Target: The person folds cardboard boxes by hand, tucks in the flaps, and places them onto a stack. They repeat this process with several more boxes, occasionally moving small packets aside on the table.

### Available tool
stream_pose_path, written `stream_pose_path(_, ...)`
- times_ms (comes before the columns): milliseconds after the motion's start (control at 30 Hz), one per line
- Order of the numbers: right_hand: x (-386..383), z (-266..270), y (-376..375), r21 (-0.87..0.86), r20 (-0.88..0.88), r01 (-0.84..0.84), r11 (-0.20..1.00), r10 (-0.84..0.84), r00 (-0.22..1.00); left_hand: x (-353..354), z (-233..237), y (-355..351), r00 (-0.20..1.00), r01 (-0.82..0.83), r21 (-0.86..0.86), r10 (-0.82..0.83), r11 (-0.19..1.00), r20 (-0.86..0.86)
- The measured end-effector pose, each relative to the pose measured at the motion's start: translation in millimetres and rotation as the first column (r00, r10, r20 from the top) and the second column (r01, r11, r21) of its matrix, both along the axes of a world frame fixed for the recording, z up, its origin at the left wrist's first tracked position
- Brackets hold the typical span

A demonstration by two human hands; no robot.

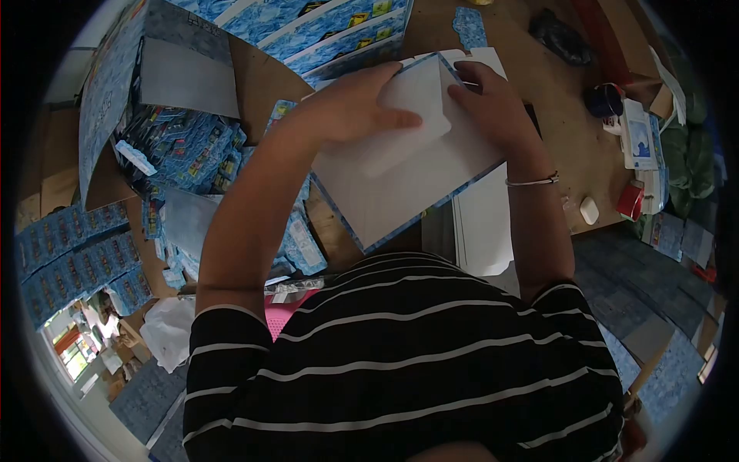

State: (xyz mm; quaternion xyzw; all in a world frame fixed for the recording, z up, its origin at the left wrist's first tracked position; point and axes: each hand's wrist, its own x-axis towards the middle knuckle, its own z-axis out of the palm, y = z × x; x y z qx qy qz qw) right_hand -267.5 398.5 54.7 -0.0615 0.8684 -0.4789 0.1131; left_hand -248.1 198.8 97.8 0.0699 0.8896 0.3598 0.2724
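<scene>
A cardboard sheet (377,204), white inside with a blue printed border, lies tilted in front of my body. At its far end a white panel (416,92) stands folded up, meeting at a corner near the top. My left hand (366,104) grips this panel from the left, thumb over the white face and fingers toward the far edge. On the other side, my right hand (493,104) has its fingers bent around the right edge by the corner. Under the sheet, more white card (485,219) shows.
An upright open carton (115,108) at left holds a pile of blue printed card pieces (181,146). Blue printed stacks (339,31) stand at the back. On the right are a black plastic bag (560,37), a dark round container (604,100) and a red container (630,200).
</scene>
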Motion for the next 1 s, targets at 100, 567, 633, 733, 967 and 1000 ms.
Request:
stream_pose_path(100,3.6,-0.6,0.2,0.018,0.004,-0.061,0.998,0.061,0.998,7.3,-13.1,11.1,0.979,0.076,-0.358,-0.137,0.931,-0.149)
stream_pose_path(567,27.2,-6.0,11.4,-0.128,0.322,0.083,0.988,-0.038,0.946,22.5,-20.9,-40.6,0.943,-0.199,-0.173,0.140,0.965,-0.302)
stream_pose_path(633,30.7,-9.1,15.7,-0.141,0.313,0.055,0.989,-0.008,0.950,37.3,-20.5,-54.0,0.932,-0.287,-0.358,0.172,0.889,-0.320)
stream_pose_path(733,51.8,0.5,30.6,-0.108,0.192,0.047,0.993,-0.025,0.981,76.3,-18.6,-52.2,0.802,-0.596,0.013,0.595,0.803,0.061)
stream_pose_path(967,89.9,51.7,100.8,-0.986,0.067,0.022,0.166,0.271,0.960,113.2,22.6,-1.8,0.466,0.002,0.303,0.268,0.953,-0.843)
stream_pose_path(1000,87.5,49.8,92.2,-0.937,-0.088,-0.166,0.307,0.254,0.963,108.3,-4.2,0.1,0.380,0.125,0.387,0.316,0.914,-0.869)
